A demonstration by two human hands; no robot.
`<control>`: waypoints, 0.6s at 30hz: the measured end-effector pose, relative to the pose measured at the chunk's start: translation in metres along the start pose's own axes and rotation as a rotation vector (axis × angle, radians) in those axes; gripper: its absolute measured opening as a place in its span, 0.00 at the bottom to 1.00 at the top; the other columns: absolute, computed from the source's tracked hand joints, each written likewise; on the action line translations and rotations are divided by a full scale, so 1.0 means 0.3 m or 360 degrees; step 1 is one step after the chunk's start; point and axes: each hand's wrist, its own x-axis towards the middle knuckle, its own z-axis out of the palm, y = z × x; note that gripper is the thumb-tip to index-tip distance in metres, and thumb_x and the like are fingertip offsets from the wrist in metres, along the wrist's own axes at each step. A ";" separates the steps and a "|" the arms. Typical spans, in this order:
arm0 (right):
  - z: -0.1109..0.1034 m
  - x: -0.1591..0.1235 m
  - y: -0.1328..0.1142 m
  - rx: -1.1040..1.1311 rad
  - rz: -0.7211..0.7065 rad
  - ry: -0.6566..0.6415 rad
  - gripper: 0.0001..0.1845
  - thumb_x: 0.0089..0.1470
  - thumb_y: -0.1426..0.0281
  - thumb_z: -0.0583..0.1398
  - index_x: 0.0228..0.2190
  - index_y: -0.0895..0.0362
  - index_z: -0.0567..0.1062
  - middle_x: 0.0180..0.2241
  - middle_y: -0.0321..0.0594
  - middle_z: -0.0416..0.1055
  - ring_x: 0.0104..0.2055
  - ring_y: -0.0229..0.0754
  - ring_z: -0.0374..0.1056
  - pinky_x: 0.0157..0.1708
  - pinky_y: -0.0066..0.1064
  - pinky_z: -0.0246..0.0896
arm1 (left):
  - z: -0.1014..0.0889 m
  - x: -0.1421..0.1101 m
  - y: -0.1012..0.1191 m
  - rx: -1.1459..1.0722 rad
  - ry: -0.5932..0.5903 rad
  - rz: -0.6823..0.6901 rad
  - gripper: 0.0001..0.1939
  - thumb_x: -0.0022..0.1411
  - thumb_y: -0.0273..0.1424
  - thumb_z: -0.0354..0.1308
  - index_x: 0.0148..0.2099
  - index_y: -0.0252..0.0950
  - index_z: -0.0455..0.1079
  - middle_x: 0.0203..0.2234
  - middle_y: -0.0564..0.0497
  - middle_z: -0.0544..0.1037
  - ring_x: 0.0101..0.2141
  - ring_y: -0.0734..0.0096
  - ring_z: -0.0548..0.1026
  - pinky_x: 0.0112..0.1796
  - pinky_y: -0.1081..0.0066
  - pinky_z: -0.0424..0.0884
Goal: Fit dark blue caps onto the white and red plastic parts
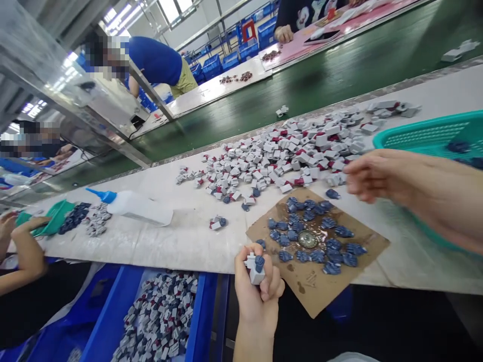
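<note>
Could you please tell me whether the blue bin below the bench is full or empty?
It is full: small grey, blue and red pieces lie heaped across the blue bin, reaching up near its rim.

Factory assembly floor, going by the long white-topped table (181,251) run beside a green belt (264,110) – small grey & red moulded parts (287,156) are heaped on it by the hundred. A blue-nozzled squeeze bottle (139,207) is set out on it, w/ a teal basket (426,133) at its edge. More parts are held in bulk in a blue bin (202,311), & blue crates (211,65) are stacked down the aisle. Parallel tables are worked by other staff, incl. a blue-shirted worker (154,60) – all under a steel frame (45,65) & bright overhead lights (169,10).
</note>
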 end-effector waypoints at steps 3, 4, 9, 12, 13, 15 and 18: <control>-0.022 -0.002 0.034 -0.0407 -0.0268 -0.0146 0.19 0.57 0.49 0.54 0.33 0.48 0.74 0.34 0.38 0.71 0.37 0.43 0.66 0.33 0.33 0.60 | 0.003 0.009 -0.016 -0.0010 -0.0017 0.0004 0.21 0.68 0.38 0.40 0.28 0.36 0.66 0.09 0.60 0.54 0.12 0.82 0.40 0.14 0.81 0.44; -0.002 -0.012 0.030 -0.0524 -0.0377 -0.0316 0.20 0.58 0.49 0.52 0.33 0.49 0.74 0.34 0.39 0.71 0.37 0.43 0.66 0.33 0.33 0.60 | 0.010 0.014 -0.027 0.0017 -0.0030 0.0023 0.20 0.68 0.39 0.42 0.29 0.36 0.66 0.09 0.60 0.54 0.12 0.82 0.41 0.14 0.81 0.44; 0.168 -0.059 -0.018 -0.0893 -0.0548 -0.1155 0.22 0.62 0.53 0.48 0.28 0.55 0.69 0.22 0.36 0.67 0.24 0.38 0.61 0.24 0.30 0.51 | 0.055 0.026 -0.084 0.0519 0.0124 0.0355 0.16 0.62 0.41 0.51 0.26 0.36 0.61 0.11 0.61 0.53 0.13 0.82 0.48 0.16 0.81 0.49; 0.213 -0.040 -0.033 -0.0580 -0.0412 -0.1123 0.21 0.63 0.55 0.46 0.30 0.55 0.68 0.25 0.36 0.68 0.28 0.38 0.63 0.28 0.29 0.56 | 0.064 0.016 -0.098 0.0895 0.0325 0.0633 0.15 0.59 0.39 0.53 0.24 0.36 0.60 0.17 0.59 0.57 0.17 0.81 0.53 0.17 0.80 0.51; 0.210 -0.022 -0.050 -0.0456 -0.0419 -0.1012 0.21 0.63 0.54 0.46 0.32 0.55 0.69 0.29 0.37 0.69 0.31 0.38 0.65 0.32 0.30 0.58 | 0.060 0.012 -0.096 0.0992 0.0347 0.0707 0.15 0.59 0.39 0.53 0.24 0.36 0.60 0.18 0.58 0.57 0.17 0.80 0.53 0.16 0.80 0.50; 0.182 0.026 -0.111 -0.0208 -0.0445 -0.0642 0.23 0.63 0.54 0.45 0.35 0.55 0.71 0.34 0.38 0.71 0.38 0.40 0.66 0.40 0.34 0.61 | 0.046 0.005 -0.083 0.1148 0.0333 0.0835 0.15 0.60 0.39 0.51 0.24 0.37 0.59 0.18 0.58 0.56 0.18 0.78 0.53 0.17 0.77 0.49; 0.135 0.091 -0.237 0.0256 -0.0632 -0.0047 0.28 0.65 0.57 0.38 0.32 0.52 0.73 0.37 0.32 0.71 0.44 0.38 0.65 0.43 0.34 0.58 | 0.035 0.006 -0.049 0.1255 0.0386 0.1004 0.16 0.63 0.37 0.46 0.24 0.38 0.58 0.16 0.58 0.54 0.17 0.77 0.51 0.18 0.74 0.47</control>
